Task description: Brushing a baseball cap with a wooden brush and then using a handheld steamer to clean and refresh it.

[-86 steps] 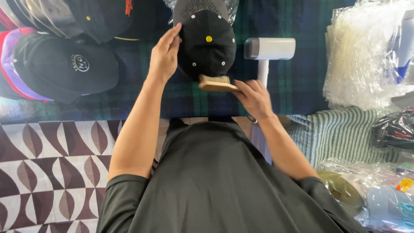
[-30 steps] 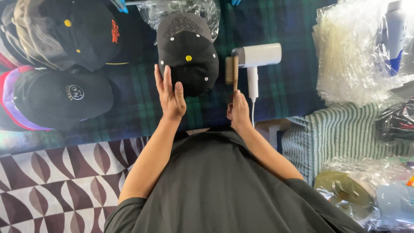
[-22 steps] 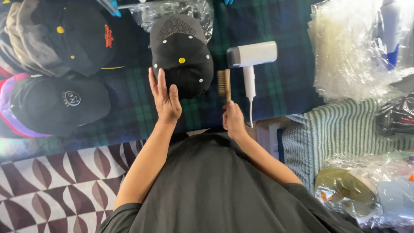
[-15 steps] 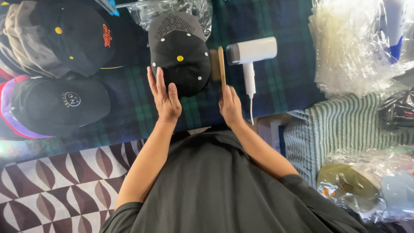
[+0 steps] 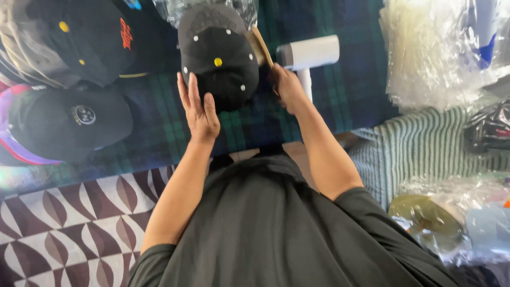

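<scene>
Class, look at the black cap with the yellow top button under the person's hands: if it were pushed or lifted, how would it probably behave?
The black cap looks like soft fabric, so it is probably light and its crown may dent. It lies on plaid cloth, so it would more likely slide than roll. The left hand braces its edge while the right hand holds a brush against it.

The left hand [image 5: 199,109] lies flat against a black cap [image 5: 218,56]; the right hand [image 5: 287,85] holds a wooden brush [image 5: 260,45] at the cap's edge, beside a white hairdryer [image 5: 309,53].

Dark tartan tablecloth [image 5: 350,90], patterned floor [image 5: 74,223]
</scene>
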